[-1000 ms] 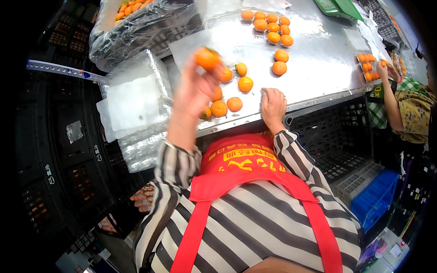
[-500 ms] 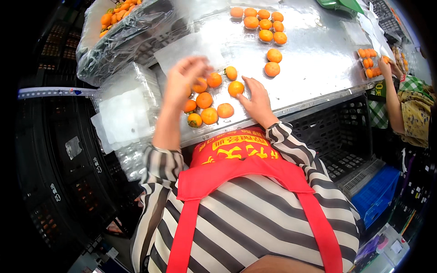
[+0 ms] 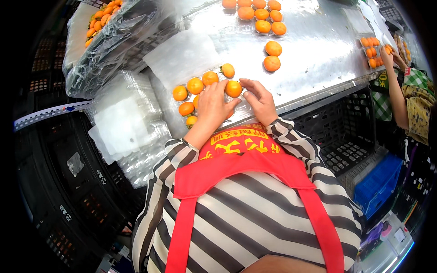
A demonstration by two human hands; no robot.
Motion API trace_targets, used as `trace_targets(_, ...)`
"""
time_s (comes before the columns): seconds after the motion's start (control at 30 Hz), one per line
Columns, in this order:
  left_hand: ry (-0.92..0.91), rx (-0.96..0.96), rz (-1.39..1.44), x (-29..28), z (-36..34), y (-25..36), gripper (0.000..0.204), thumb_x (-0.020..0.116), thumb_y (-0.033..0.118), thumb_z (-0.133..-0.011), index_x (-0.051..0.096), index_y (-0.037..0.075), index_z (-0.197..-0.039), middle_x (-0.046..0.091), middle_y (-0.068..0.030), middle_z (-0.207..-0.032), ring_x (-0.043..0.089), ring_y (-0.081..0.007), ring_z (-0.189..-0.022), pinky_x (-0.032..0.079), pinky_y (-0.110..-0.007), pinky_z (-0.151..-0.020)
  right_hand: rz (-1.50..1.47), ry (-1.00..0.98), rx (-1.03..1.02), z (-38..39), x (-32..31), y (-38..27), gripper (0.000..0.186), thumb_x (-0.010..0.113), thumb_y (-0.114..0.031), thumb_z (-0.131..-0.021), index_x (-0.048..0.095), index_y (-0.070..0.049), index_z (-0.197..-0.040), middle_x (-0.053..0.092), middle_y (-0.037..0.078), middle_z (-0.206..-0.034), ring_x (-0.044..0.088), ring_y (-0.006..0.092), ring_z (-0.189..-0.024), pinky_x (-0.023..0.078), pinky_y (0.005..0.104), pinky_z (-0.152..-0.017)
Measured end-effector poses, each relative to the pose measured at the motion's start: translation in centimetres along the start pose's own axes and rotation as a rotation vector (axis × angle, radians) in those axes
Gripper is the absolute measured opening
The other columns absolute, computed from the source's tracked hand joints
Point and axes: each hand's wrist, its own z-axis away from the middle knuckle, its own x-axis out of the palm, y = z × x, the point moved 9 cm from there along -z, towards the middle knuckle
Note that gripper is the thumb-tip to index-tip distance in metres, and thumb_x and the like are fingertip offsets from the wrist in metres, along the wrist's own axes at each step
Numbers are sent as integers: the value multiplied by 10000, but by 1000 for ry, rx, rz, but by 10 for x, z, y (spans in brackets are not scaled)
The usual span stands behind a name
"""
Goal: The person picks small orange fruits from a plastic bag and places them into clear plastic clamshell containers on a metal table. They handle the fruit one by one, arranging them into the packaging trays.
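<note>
Orange persimmons with green caps sit in a clear plastic tray (image 3: 248, 111) at the table's near edge. My left hand (image 3: 211, 105) lies over the tray, thumb apart from the fingers, hiding some of the fruit. Its fingertips come up to the left side of one persimmon (image 3: 233, 89). On that fruit's right side is my right hand (image 3: 261, 102), forefinger and thumb stretched out and spread against or very near it. Another persimmon (image 3: 227, 70) with its green cap showing lies just beyond. Neither hand is closed round a fruit.
Two loose persimmons (image 3: 272, 63) lie farther up the metal table (image 3: 309, 68), below another filled tray (image 3: 262, 15). Stacked clear trays (image 3: 145, 150) and white sheets (image 3: 120, 118) stand at left, near a plastic-lined crate (image 3: 75, 75). At right, a co-worker's hand (image 3: 387, 57) handles orange fruit.
My left hand has come down and right, from above the left of the tray onto the fruit. My right hand stays beside the same persimmon. The view has shifted slightly.
</note>
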Motion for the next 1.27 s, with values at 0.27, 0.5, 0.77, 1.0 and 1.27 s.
trace_targets(0.27, 82, 3, 55, -1, 1, -1, 553, 813, 265, -659, 607, 64, -1132, 639, -104, -976, 604, -297, -925, 466, -408, -789, -186, -22, 94, 4, 1, -8, 363, 513, -41, -914, 521, 21, -1271, 609, 125, -1172, 570, 172, -1107, 451, 284, -942)
trace_targets(0.5, -96, -213, 901, -11, 2, -3, 529, 745, 125, -779, 518, 39, -1248, 620, -74, -1144, 591, -159, -1092, 485, -286, -868, -283, 9, 43, -2, -21, -26, 397, 593, -36, -886, 518, -4, -1274, 578, 111, -1226, 544, 172, -1148, 453, 280, -923)
trace_targets(0.77, -468, -443, 1914, 7, 17, 31, 457, 437, 306, -996, 434, 5, -1339, 554, -218, -1266, 576, -273, -1140, 477, -399, -952, -216, -85, -43, -2, 5, -62, 565, 704, -123, -812, 481, -4, -1318, 553, 110, -1281, 513, 198, -1209, 401, 362, -1024)
trace_targets(1.0, -490, -491, 1923, 9, 21, 30, 494, 393, 396, -1007, 477, 14, -1309, 584, -188, -1226, 604, -253, -1089, 488, -387, -925, -119, -85, -113, -4, 7, -85, 551, 709, -106, -799, 505, -14, -1303, 573, 107, -1263, 535, 194, -1185, 417, 340, -1007)
trace_targets(1.27, -471, -411, 1430, 9, 17, 2, 545, 370, 468, -1005, 531, 1, -1236, 655, -142, -1083, 665, -228, -931, 522, -334, -842, -425, -172, 62, -9, 12, -69, 578, 692, -98, -840, 445, -32, -1358, 530, 98, -1321, 537, 220, -1184, 429, 339, -1009)
